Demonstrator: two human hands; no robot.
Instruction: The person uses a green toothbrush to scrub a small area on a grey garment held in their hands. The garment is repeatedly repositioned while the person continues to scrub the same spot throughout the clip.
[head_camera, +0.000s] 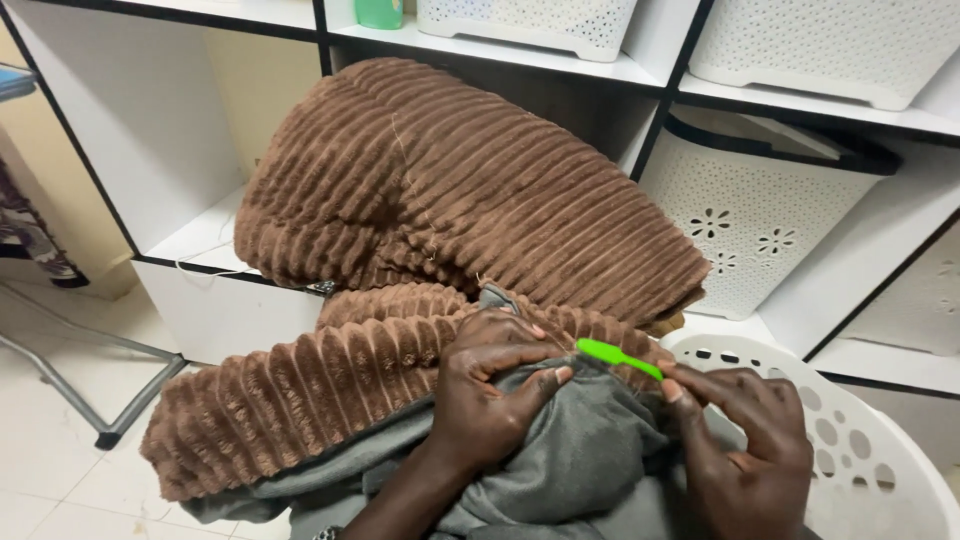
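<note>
Below the head camera, at the bottom middle of its single view, both hands meet on a seam where a brown ribbed plush cover (470, 210) joins a grey fabric lining (560, 470). The left hand (490, 390) is closed, pinching a fold of grey cloth just under the plush edge, thumb and fingertips pressed together. The right hand (745, 440) is closed too, holding a small green-handled tool (618, 357) between thumb and forefinger, its far end lying at the seam right beside the left fingertips. Whether its tip is under a stitch I cannot tell; it is hidden in the pile.

As I judge it, the closeness is the main risk: the tool's end points toward the left fingers, so a slip along the seam could jab them. Pushed too deep or at a steep angle, it could also catch the grey lining or the plush backing instead of the thread and leave a cut. Pale loose threads run across the upper plush (400, 150), and a tug could snag them.

Most of the bulky brown cover is heaped against a white shelf unit (200, 240), with part draped toward the floor (60, 470); its weight could drag the seam out of the pinch. A white perforated basket (880, 470) sits just beside the right hand, and more white baskets (750, 220) fill the shelves behind.
</note>
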